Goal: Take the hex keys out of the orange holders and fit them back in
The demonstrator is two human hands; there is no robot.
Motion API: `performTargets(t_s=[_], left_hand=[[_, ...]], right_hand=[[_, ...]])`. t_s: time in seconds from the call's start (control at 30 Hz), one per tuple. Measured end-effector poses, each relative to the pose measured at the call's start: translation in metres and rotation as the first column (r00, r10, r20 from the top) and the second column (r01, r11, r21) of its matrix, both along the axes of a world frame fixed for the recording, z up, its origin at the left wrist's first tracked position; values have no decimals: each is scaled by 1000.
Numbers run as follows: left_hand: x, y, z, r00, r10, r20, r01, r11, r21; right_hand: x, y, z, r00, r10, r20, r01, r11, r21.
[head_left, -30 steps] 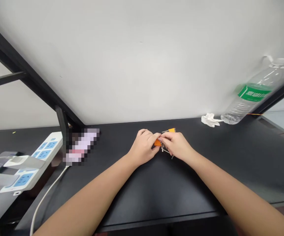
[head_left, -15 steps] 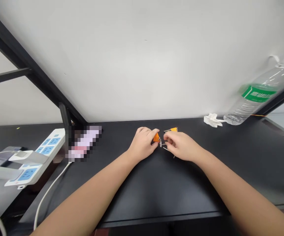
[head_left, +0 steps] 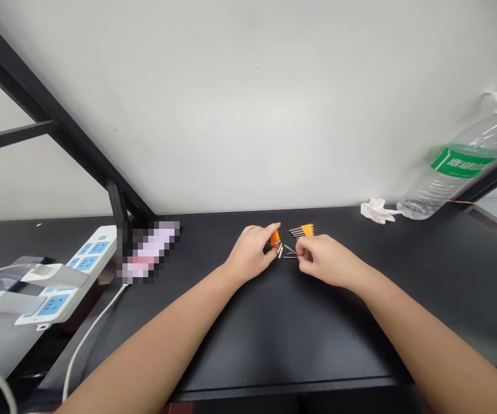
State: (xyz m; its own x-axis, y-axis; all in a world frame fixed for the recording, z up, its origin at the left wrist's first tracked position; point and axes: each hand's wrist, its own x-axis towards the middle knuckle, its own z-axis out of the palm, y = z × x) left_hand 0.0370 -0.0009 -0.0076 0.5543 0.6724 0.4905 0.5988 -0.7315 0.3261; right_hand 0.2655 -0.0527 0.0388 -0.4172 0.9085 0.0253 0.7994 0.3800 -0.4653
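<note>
Clock read from each hand, 12 toward the wall (head_left: 248,115). Left hand (head_left: 250,251) grips orange holder (head_left: 275,238) at its 2 o'clock. Right hand (head_left: 328,261), fingers curled, at loose metal rods (head_left: 290,257), its 9 o'clock; can't tell if one's pinched. Orange rod-filled holder (head_left: 307,230) at right hand's 11. Risks: a fingertip nudge could roll rods across the desk (head_left: 291,333); right knuckles could bump the rod-filled holder.

Black table (head_left: 291,339) beneath metal rods (head_left: 289,257), crumpled tissue (head_left: 376,211), bottle (head_left: 463,163)
</note>
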Motion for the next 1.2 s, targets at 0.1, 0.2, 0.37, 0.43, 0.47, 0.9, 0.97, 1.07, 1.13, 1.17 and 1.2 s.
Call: performTargets(t_s=[0.1, 0.2, 0.37, 0.43, 0.47, 0.9, 0.97, 1.07, 1.13, 1.17, 1.2], left_hand=[[0, 0, 0, 1000, -22, -5, 22, 999, 28], [1, -1, 1, 999, -36, -20, 37, 998, 59], [0, -2, 2, 998, -43, -40, 46, 996, 72], [0, -2, 3, 996, -45, -73, 49, 998, 48], [0, -2, 3, 995, -51, -90, 55, 998, 36], [10, -13, 11, 985, -8, -173, 2, 999, -38], [10, -13, 12, 987, 28, -160, -37, 998, -50], [9, -13, 12, 990, 33, -136, -41, 997, -60], [10, -13, 12, 991, 11, -131, -21, 997, -69], [10, -13, 12, 992, 1, -130, -10, 997, -71], [10, -14, 12, 992, -7, -129, -2, 997, -71]], right_hand=[[2, 3, -1, 976, -55, -209, 48, 998, -38], [1, 3, -2, 948, -73, -310, 49, 995, -84], [1, 4, -3, 909, -139, -392, 65, 978, -196], [4, 6, -4, 868, -200, -455, 63, 952, -298], [5, 7, -5, 842, -231, -487, 57, 936, -347], [-17, 14, -25, 450, -483, -751, -129, 797, -590], [-15, 14, -23, 458, -448, -768, -166, 805, -569], [-12, 13, -22, 535, -340, -773, -170, 853, -493], [-12, 13, -23, 578, -293, -761, -140, 884, -446], [-13, 13, -24, 591, -283, -755, -123, 893, -432], [-13, 13, -24, 601, -279, -749, -108, 900, -422]])
